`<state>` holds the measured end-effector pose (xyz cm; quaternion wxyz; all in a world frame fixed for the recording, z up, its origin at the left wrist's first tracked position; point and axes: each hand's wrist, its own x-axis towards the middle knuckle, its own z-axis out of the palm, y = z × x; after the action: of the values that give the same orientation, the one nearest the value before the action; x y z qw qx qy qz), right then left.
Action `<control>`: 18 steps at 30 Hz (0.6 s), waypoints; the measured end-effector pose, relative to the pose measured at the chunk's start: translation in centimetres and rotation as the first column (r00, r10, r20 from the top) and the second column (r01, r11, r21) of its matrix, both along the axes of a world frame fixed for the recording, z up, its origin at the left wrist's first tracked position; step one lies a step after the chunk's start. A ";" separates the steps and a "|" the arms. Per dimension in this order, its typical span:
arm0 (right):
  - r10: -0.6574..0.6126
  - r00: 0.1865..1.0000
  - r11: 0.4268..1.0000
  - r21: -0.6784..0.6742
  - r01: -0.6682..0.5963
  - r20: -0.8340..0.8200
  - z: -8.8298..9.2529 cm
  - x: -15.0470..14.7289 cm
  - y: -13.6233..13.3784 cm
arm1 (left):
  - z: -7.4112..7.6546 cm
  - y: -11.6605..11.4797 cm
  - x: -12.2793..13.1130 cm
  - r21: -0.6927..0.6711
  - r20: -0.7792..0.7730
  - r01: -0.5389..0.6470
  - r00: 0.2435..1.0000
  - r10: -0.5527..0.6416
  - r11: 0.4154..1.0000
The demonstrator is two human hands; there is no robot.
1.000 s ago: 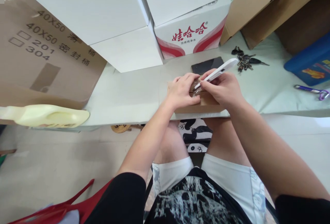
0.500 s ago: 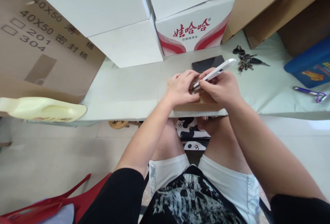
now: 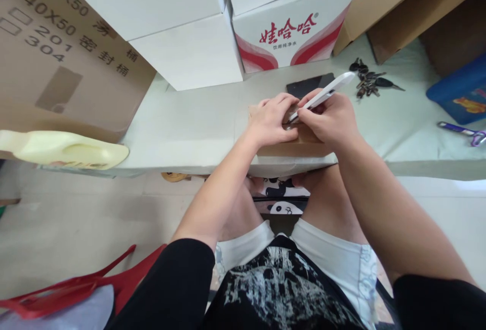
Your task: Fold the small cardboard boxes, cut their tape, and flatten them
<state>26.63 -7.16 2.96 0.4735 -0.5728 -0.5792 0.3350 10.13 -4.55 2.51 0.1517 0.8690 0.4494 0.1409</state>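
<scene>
A small brown cardboard box (image 3: 292,148) lies at the near edge of the cloth-covered table. My left hand (image 3: 270,120) grips it from the left, fingers bent over its top and thumb pointing right. In my right hand (image 3: 332,117) is a white utility knife (image 3: 327,92), held like a pen, its handle slanting up to the right. The knife's tip meets the top of the box between my two hands, where a bit of shiny clear tape shows. My fingers cover much of the box top. Just behind lies a dark phone (image 3: 309,85), partly hidden by my right hand and the knife.
White boxes (image 3: 190,56) and a red-and-white carton (image 3: 292,36) stand along the back. At left are a large cardboard box (image 3: 68,62) and a pale yellow bottle (image 3: 72,149). Keys (image 3: 370,79), a blue container (image 3: 461,92) and a purple metal tool (image 3: 461,130) lie to the right.
The camera view has shifted slightly, so the table and its objects sit a little higher. Both hands keep their grips, and the knife's tip remains at the box top.
</scene>
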 end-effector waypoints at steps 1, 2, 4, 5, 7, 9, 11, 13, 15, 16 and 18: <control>0.000 1.000 1.000 -0.011 0.000 0.003 0.0 0.0 0.0 | 0.0 0.0 0.0 -0.003 0.006 0.000 1.000 0.000 1.000; 0.001 1.000 1.000 -0.019 -0.001 0.004 0.0 0.1 0.0 | 0.1 0.0 0.0 -0.008 0.011 0.000 1.000 0.000 1.000; 0.004 1.000 1.000 -0.022 -0.004 0.002 0.1 0.1 0.0 | 0.1 0.0 -0.1 -0.015 0.016 0.003 1.000 -0.003 1.000; 0.003 1.000 1.000 -0.017 -0.003 -0.002 0.0 0.2 0.0 | 0.2 0.0 -0.1 -0.015 0.016 0.004 1.000 -0.004 1.000; -0.002 1.000 1.000 -0.003 0.002 -0.007 -0.1 0.1 0.0 | 0.2 0.0 -0.1 -0.015 0.015 0.004 1.000 -0.003 1.000; -0.009 1.000 1.000 0.009 0.009 0.005 -0.2 0.0 0.0 | 0.2 0.0 -0.1 -0.013 0.016 -0.001 1.000 0.001 1.000; -0.016 1.000 1.000 0.013 0.016 0.025 -0.2 -0.1 -0.1 | 0.1 0.1 -0.1 -0.009 0.023 -0.003 1.000 0.003 1.000; -0.026 0.999 1.000 0.008 0.026 0.030 -0.1 -0.1 -0.1 | 0.1 0.1 -0.1 -0.003 0.033 0.000 0.999 0.000 1.000; -0.036 0.999 0.999 -0.003 0.036 0.019 0.0 -0.1 -0.1 | 0.1 0.1 -0.1 -0.004 0.035 0.004 0.999 -0.004 1.000; -0.042 0.999 0.999 -0.006 0.043 0.013 0.1 -0.1 -0.1 | 0.1 0.1 -0.1 -0.006 0.032 0.005 0.999 -0.005 1.000; -0.052 0.999 0.999 -0.009 0.052 0.010 0.1 -0.1 0.0 | 0.1 0.1 -0.1 -0.009 0.024 0.006 1.000 -0.006 1.000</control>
<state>26.57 -7.17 3.05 0.4765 -0.5914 -0.5649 0.3226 10.04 -4.49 2.65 0.1615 0.8678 0.4457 0.1489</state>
